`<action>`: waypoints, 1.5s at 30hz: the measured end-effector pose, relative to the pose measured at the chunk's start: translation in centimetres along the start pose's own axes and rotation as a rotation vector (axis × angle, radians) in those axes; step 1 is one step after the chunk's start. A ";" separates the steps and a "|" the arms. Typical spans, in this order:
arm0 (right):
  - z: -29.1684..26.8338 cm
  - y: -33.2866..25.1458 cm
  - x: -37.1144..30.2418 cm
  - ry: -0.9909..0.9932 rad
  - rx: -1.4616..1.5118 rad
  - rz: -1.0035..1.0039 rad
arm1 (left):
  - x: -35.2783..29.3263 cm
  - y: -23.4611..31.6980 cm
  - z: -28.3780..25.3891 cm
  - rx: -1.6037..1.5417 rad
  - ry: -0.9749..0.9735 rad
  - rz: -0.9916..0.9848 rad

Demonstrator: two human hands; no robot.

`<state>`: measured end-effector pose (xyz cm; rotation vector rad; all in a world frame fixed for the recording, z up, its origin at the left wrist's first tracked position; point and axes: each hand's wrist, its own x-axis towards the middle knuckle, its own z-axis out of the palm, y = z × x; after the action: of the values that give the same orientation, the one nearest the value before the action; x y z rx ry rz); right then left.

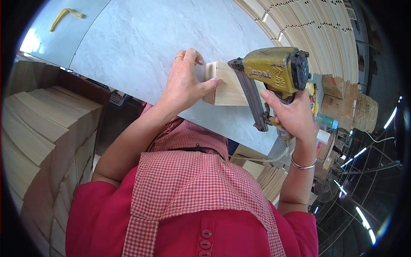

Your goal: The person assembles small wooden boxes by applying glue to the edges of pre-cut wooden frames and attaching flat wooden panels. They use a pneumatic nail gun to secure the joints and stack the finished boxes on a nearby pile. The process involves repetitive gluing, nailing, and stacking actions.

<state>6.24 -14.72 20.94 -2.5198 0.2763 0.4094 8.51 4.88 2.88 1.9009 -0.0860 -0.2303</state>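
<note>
My right hand is wrapped round the handle of a worn yellow pneumatic staple gun. Its dark magazine slants over the right part of a small pale wooden board, hiding some of it. Along the board's left end stands a narrow wooden strip. With its thumb pressed on the wood at that end, my left hand holds the pieces, its other fingers bent on the far left side. I cannot tell whether the gun's nose touches the wood.
The pieces lie on a grey marbled tabletop, with a yellow curved strip far left. Stacked wooden boards stand at left; rows of thin wooden pieces fill the far right. An air hose trails below the gun, near cardboard boxes.
</note>
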 end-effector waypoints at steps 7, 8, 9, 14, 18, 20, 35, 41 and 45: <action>-0.4 0.3 0.8 -0.053 -0.004 -0.009 | -0.1 -0.1 0.1 -0.032 -0.024 0.016; -0.6 0.1 1.1 -0.065 -0.015 -0.002 | -0.2 0.0 -0.1 -0.028 -0.025 0.013; -0.9 -0.5 1.3 -0.076 -0.036 0.039 | -0.2 0.1 -0.2 -0.028 -0.030 0.013; -1.8 -1.3 1.9 -0.086 -0.145 0.053 | -0.4 0.5 -0.3 0.041 0.024 0.067; -3.2 2.2 1.3 0.048 -0.075 -0.028 | -0.5 1.7 -0.6 0.252 0.151 0.358; -4.1 3.3 1.0 0.093 -0.019 0.072 | -0.3 3.1 0.2 0.318 0.062 0.526; -5.2 7.9 0.2 0.121 0.088 0.176 | 2.7 6.8 7.2 0.685 -0.350 0.574; -5.4 8.2 0.6 0.089 0.081 0.154 | 3.1 6.9 7.4 0.694 -0.340 0.587; -5.7 8.5 0.9 0.061 0.069 0.155 | 3.1 6.8 7.4 0.694 -0.331 0.594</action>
<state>6.01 -24.99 20.88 -2.4539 0.5031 0.3773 10.38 -4.84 6.56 2.3927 -1.0521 -0.1079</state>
